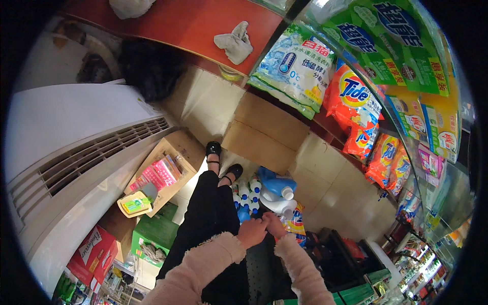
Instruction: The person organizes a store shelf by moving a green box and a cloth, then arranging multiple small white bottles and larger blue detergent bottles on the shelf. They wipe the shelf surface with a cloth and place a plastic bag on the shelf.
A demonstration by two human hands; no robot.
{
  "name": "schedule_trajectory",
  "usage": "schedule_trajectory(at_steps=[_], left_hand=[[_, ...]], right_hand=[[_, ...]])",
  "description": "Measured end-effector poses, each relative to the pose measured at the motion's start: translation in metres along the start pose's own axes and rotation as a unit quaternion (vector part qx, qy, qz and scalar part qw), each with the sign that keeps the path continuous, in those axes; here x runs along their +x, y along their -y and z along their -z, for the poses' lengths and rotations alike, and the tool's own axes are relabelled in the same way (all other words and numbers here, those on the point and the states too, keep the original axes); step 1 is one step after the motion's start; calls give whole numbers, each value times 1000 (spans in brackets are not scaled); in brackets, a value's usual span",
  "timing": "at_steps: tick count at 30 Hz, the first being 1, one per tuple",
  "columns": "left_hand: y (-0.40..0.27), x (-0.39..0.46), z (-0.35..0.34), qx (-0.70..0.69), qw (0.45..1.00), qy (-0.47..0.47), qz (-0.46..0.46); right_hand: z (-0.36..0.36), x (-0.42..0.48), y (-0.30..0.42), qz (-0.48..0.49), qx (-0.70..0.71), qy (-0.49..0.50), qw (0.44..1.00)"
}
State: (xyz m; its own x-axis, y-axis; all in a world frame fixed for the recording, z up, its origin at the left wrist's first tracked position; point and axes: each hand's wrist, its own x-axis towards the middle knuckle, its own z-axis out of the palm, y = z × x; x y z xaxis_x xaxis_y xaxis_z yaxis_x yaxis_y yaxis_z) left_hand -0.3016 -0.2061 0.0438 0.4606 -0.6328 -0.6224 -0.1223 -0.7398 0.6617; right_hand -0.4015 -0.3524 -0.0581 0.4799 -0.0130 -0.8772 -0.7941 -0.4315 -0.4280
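My left hand (252, 231) and my right hand (273, 225) meet in front of my legs, with their fingers touching. Whether a small thing lies between the fingertips cannot be made out. Just beyond them on the floor stand several small white bottles with blue caps (244, 196). Beside these lie a large blue jug (272, 183) and a white jug (275, 205), both with white caps. A Tide detergent bag (296, 225) is partly hidden next to my right hand.
A flat cardboard piece (267, 131) lies ahead of my feet. Detergent bags (293, 72) line the shelf at right. Crumpled cloths (235, 42) lie on the red counter (183, 24). An open carton (167, 167), a green box (154, 232) and a Budweiser carton (93, 255) are at left.
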Motion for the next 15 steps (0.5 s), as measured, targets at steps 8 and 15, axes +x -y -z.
schedule_trajectory(at_steps=[8,15], left_hand=[[18,9,-2,12,1000,-18,13],[14,16,-6,10,1000,-8,13]], right_hand=[[-5,-6,8,35,1,-3,999],[-2,-4,2,36,32,-13,999]])
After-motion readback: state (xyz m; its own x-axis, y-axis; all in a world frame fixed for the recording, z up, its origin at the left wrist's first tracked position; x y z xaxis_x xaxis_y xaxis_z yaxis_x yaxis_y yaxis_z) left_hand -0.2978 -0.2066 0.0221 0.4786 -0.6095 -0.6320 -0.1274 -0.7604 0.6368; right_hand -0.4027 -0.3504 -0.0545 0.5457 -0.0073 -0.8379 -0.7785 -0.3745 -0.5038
